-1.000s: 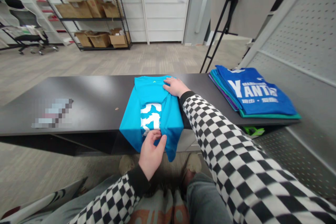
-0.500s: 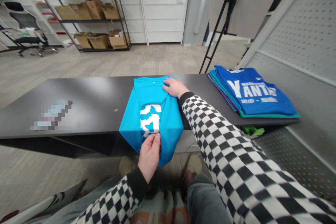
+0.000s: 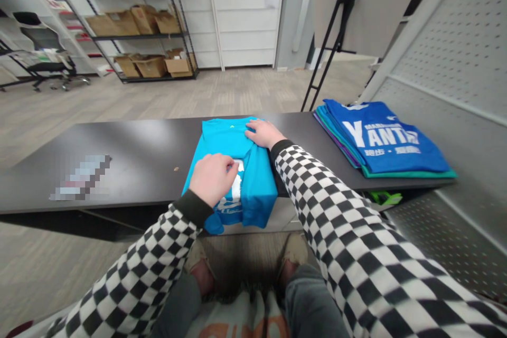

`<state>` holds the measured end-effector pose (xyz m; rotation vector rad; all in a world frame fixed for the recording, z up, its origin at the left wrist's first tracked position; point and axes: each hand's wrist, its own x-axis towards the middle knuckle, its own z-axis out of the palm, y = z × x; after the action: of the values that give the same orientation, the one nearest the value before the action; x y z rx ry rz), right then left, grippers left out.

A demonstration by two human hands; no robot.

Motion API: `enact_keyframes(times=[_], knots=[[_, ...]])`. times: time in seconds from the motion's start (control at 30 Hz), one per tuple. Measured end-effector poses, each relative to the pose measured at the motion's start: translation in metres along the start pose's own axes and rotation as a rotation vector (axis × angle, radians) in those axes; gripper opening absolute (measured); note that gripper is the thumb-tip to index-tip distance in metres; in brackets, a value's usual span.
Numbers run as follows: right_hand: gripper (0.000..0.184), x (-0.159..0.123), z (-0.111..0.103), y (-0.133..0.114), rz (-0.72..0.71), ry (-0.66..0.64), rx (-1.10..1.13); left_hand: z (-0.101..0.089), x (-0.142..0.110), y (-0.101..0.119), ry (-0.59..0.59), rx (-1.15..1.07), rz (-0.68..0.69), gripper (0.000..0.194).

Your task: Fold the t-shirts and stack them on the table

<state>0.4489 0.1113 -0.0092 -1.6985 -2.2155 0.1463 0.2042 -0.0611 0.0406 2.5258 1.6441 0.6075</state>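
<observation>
A bright blue T-shirt (image 3: 259,185) lies partly folded on the dark table, its lower end hanging over the front edge. White print shows in a strip between its folded sides. Above the middle of the shirt, my left hand (image 3: 214,177) is closed, thumb against the curled forefinger; whatever it may pinch is hidden. My right hand (image 3: 263,133) rests with fingers spread on the shirt's upper right part, near the far table edge.
A stack of folded shirts (image 3: 388,137), royal blue on top, lies at the right of the table (image 3: 138,163). A pixelated object (image 3: 81,177) is at the left. Beyond stand a shelf with cardboard boxes (image 3: 148,66) and a black-legged stand (image 3: 327,53). A perforated panel (image 3: 455,63) rises at right.
My left hand has moved up from the shirt's hanging lower end to above its middle. The hanging end has shifted and shows more print low down. My right hand has stayed put.
</observation>
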Motion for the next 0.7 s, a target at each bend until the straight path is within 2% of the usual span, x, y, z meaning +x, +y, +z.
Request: enact_keyframes(times=[0.07,0.13,0.3,0.47,0.6,0.7], knots=[[0.06,0.0,0.0,0.0,-0.002,0.002,-0.001,0.006,0.02,0.006,-0.09,0.017,-0.071,0.035],[0.06,0.0,0.0,0.0,-0.004,0.004,-0.003,0.015,0.031,0.013,-0.125,0.004,-0.125,0.033],[0.061,0.001,0.002,0.001,-0.004,0.008,-0.002,0.021,0.037,0.021,-0.14,-0.021,-0.13,0.022],[0.061,0.001,0.001,-0.001,0.003,-0.001,-0.002,0.016,0.037,0.013,-0.112,0.031,-0.17,0.024],[0.06,0.001,0.001,-0.001,-0.006,0.006,0.003,0.019,0.034,0.013,-0.103,0.152,-0.145,0.026],[0.06,0.002,0.002,0.001,-0.02,0.014,0.004,0.022,0.024,0.019,-0.005,0.166,-0.111,0.023]])
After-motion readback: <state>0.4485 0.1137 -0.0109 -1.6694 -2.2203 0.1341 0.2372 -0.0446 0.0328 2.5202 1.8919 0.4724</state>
